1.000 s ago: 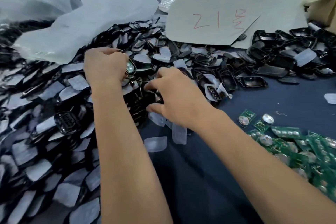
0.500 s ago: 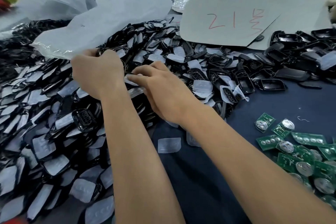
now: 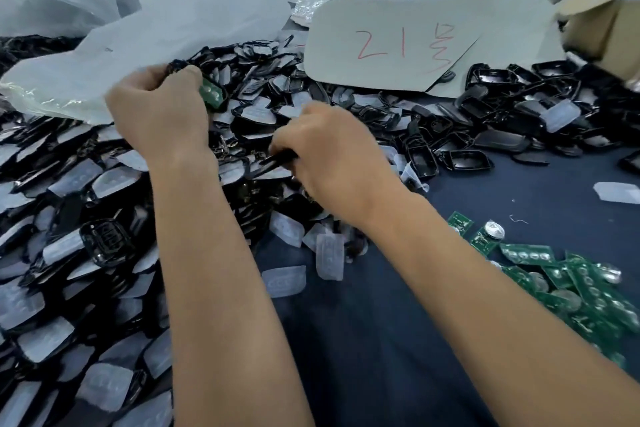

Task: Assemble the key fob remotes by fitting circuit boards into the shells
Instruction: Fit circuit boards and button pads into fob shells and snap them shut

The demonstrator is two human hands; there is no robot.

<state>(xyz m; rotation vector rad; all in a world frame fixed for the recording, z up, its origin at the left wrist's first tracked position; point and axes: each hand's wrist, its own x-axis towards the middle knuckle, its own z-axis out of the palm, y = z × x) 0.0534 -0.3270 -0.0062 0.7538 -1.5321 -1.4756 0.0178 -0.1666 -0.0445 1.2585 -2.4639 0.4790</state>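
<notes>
Left hand [image 3: 161, 111] grips a shell with circuit board [image 3: 212, 94]; right hand [image 3: 332, 156] pinches a black shell [image 3: 277, 160].

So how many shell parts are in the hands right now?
2. A board-fitted shell, green board showing, gripped by the left hand above the shell pile; a thin black shell piece pinched by the right hand, lower right. Palms may hide more.

Left hand [image 3: 162, 111] lifted off the heap, now gripping a black shell with a green circuit board [image 3: 212, 94] seated inside. Right hand [image 3: 332, 156] drawn nearer and rightward, now pinching another black shell [image 3: 275, 160].
</notes>
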